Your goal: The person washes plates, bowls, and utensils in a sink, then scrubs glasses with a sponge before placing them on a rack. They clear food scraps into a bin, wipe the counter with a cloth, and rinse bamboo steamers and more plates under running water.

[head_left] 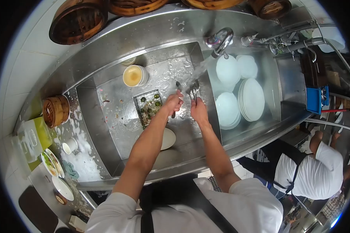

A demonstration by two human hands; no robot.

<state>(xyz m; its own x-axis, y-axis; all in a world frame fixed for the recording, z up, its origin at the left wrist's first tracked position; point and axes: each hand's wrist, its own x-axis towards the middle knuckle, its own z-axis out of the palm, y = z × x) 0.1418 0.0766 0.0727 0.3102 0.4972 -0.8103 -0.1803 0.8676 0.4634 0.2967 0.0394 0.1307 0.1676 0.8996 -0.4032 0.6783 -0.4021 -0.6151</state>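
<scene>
Over the left steel basin (116,136), my left hand (173,104) is closed around a slim utensil (177,84) with a dark end. Beside it, my right hand (198,110) grips several metal utensils (193,88) that point up toward the faucet (221,42). Water (200,70) sprays from the faucet close to these utensils. A square drain (147,106) with green pieces and food scraps lies left of my hands. Partly behind my left forearm is a pale oval plate (168,139). A white tub (135,76) with yellowish contents stands behind the drain.
Stacked white plates (252,99) and bowls (227,70) sit in the water-filled right basin. Bamboo steamers (78,23) line the back ledge. Foam, a white cup (70,146) and plates with food (52,163) are at left. Another person (309,171) is at the lower right.
</scene>
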